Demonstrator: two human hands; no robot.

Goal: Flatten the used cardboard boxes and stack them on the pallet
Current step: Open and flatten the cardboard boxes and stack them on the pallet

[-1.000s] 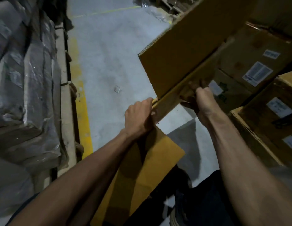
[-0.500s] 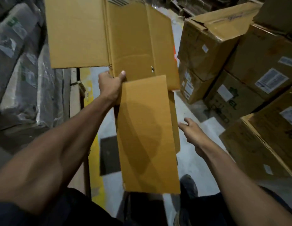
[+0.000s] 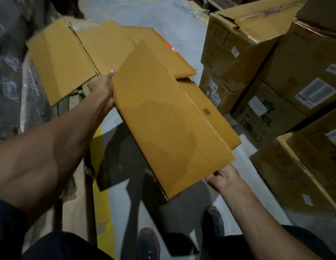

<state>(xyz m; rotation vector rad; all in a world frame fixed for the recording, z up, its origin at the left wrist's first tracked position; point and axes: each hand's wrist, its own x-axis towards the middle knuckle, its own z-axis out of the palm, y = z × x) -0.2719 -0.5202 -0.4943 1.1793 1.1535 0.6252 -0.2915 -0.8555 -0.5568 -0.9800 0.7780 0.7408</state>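
Stacked sealed boxes (image 3: 276, 72) fill the right side of the frame, wrapped goods (image 3: 7, 81) the left edge, with grey floor (image 3: 154, 17) and a yellow line (image 3: 99, 147) between them. The flattened box (image 3: 163, 117) spans the centre, held above the floor: its far panels (image 3: 63, 61) splay toward the upper left, a near flap (image 3: 169, 128) slopes toward the lower right. The left hand (image 3: 102, 87), at centre left, grasps the sheet at the flap's inner edge, thumb on top. The right hand (image 3: 222, 178), at lower right, holds the flap's near corner, fingers hidden beneath it. No pallet can be identified with certainty; timber at the lower left may belong to one. Likely risks: the loose far panels, unsupported and hinged only on creases, could swing open or catch the wrapped goods at upper left; the narrow corner hold could slip, letting the sheet pivot on the left hand and drop; the sheet hides the floor ahead of the shoes (image 3: 147, 243), so a trip is possible.
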